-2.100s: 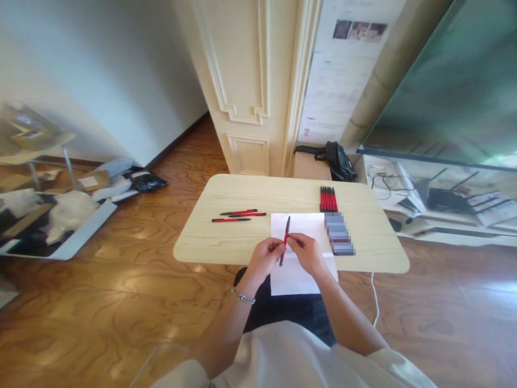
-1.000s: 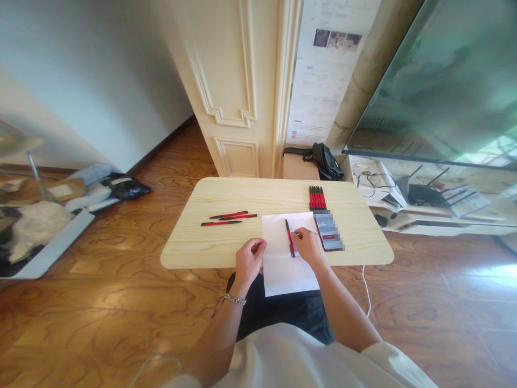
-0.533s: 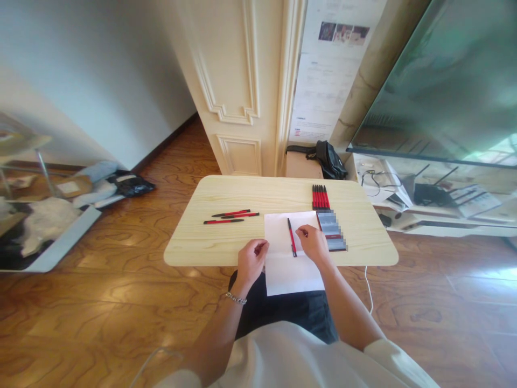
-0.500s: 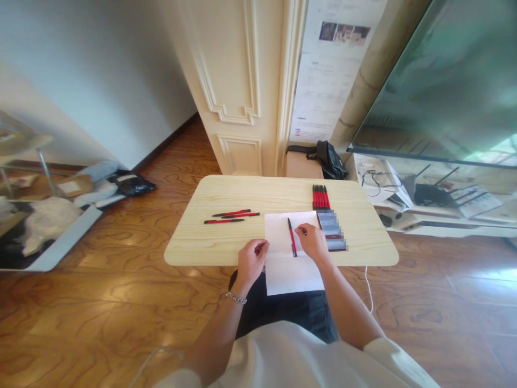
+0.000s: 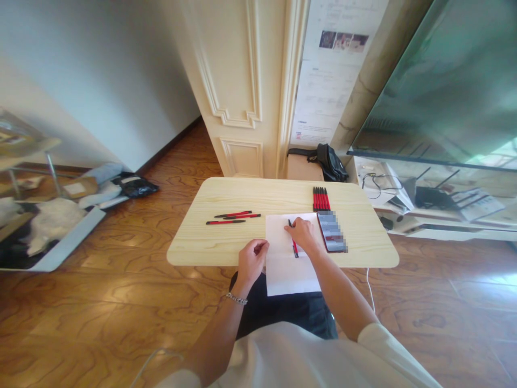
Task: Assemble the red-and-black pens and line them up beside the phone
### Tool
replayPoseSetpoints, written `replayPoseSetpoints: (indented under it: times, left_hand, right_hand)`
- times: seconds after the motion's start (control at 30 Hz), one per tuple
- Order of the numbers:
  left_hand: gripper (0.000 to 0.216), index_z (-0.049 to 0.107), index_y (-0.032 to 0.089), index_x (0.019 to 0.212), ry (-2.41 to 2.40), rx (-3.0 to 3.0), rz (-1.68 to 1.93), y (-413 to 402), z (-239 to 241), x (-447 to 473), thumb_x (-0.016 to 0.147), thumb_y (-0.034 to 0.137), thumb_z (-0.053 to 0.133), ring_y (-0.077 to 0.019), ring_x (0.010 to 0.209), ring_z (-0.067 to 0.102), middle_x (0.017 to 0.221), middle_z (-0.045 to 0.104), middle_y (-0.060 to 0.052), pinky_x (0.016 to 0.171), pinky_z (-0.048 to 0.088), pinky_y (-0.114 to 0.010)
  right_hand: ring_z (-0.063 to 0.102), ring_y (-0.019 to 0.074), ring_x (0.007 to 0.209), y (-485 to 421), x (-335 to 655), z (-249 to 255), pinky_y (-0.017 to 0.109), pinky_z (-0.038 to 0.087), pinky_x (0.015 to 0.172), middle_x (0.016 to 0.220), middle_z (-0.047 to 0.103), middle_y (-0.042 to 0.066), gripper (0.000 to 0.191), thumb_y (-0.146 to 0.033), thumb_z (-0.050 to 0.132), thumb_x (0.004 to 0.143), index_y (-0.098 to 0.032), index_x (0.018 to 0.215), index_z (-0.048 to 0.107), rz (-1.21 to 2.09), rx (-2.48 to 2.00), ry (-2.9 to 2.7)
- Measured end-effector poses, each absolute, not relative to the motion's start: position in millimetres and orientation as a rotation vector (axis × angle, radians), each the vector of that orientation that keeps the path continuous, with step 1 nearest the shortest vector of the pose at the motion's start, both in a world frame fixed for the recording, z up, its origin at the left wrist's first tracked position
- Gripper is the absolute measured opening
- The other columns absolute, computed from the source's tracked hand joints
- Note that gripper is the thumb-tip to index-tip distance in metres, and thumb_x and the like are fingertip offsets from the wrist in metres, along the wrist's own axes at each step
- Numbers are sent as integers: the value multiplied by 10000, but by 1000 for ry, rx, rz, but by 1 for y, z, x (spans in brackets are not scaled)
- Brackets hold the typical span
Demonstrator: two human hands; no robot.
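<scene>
Right hand point(image 5: 302, 234) laid over pen point(image 5: 295, 247) on paper point(image 5: 283, 258), grip unclear; left hand point(image 5: 251, 260) loosely curled, empty, at desk point(image 5: 210, 242) edge. Risk: overhanging paper slipping off, pen rolling along.

The counter point(image 5: 226, 242) is pale wood with a fine, matt grain. On it, under the right hand point(image 5: 302, 235), lies a smooth matt sheet of white paper point(image 5: 283, 269) and a red and black pen point(image 5: 294, 247) that looks like plastic. Left of that grip, the left hand point(image 5: 251, 262) has a shiny metal chain bracelet point(image 5: 236, 299) at its wrist. The floor point(image 5: 100, 302) is glossy varnished wood.
</scene>
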State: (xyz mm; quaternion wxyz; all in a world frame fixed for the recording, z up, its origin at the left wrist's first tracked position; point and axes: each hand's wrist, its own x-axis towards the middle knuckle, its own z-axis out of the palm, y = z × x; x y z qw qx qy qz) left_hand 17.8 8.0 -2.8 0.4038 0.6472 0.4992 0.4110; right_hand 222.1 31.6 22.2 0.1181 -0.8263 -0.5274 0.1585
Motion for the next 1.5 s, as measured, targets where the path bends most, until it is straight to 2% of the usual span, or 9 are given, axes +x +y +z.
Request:
replayPoseSetpoints:
  times: [0.17, 0.3, 0.43, 0.57, 0.73, 0.93, 1.1, 1.27, 1.5]
  left_hand:
    - [217, 686, 194, 889, 1243, 1575, 1055, 5, 11, 25, 806, 381, 612, -194, 801, 662, 860, 715, -54, 756, 503, -309]
    - [251, 681, 190, 913, 1148, 1541, 1030, 1, 28, 37, 816, 407, 599, -187, 778, 655, 858, 709, -58, 722, 493, -290]
    - [341, 667, 177, 916, 966, 1384, 924, -7, 35, 57, 847, 484, 535, -168, 705, 639, 838, 696, -67, 652, 492, -276]
    - [398, 632, 152, 828, 828, 1146, 867, -17, 31, 73, 846, 532, 515, -150, 641, 619, 715, 656, -54, 597, 486, -262]
    - [351, 590, 165, 842, 943, 1015, 898, -25, 27, 78, 765, 504, 638, -115, 527, 565, 615, 598, 1, 499, 433, -226]
    - [329, 557, 175, 666, 1032, 1178, 949, -29, 34, 75, 803, 472, 598, -85, 444, 424, 506, 484, 33, 428, 293, -213]
    - [398, 463, 177, 624, 846, 850, 867, -33, 30, 78, 817, 507, 572, -42, 378, 240, 488, 350, 72, 390, 164, -203]
    - [371, 519, 151, 677, 764, 734, 857, -34, 24, 78, 780, 487, 638, -38, 426, 344, 585, 479, 32, 405, 189, -186]
    - [369, 600, 136, 705, 807, 858, 841, -33, 22, 76, 788, 495, 626, -65, 470, 442, 607, 545, -1, 448, 313, -209]
  right_hand:
    - [631, 249, 866, 28, 227, 28, 303, 385, 712, 884, 700, 153, 310, -431, 528, 838, -167, 847, 690, 491, -2321, -1524]
    - [613, 199, 723, 17, 228, 39, 285, 394, 660, 736, 684, 84, 341, -449, 493, 847, -177, 752, 675, 682, -1971, -1402]
    - [571, 149, 644, -1, 215, 43, 261, 426, 615, 715, 650, 31, 318, -468, 545, 810, -172, 815, 663, 1044, -1457, -1152]
    - [518, 125, 541, -18, 198, 43, 256, 410, 512, 711, 631, 26, 344, -492, 581, 782, -168, 865, 660, 1247, -1261, -937]
    - [594, 167, 718, -20, 187, 50, 282, 462, 627, 834, 675, 72, 355, -480, 609, 769, -163, 915, 673, 1152, -1225, -849]
    - [511, 127, 541, -14, 167, 47, 250, 389, 478, 663, 616, 29, 367, -536, 572, 773, -177, 716, 621, 1016, -1347, -734]
    - [487, 116, 499, -17, 163, 40, 239, 374, 447, 621, 582, 5, 366, -546, 538, 802, -187, 788, 604, 1105, -1231, -646]
    - [524, 123, 510, -19, 176, 44, 236, 359, 413, 759, 652, 46, 423, -581, 528, 799, -186, 911, 627, 1325, -1163, -635]
    - [518, 117, 556, -20, 183, 45, 223, 371, 455, 699, 619, 29, 341, -512, 645, 741, -175, 785, 620, 1202, -1161, -667]
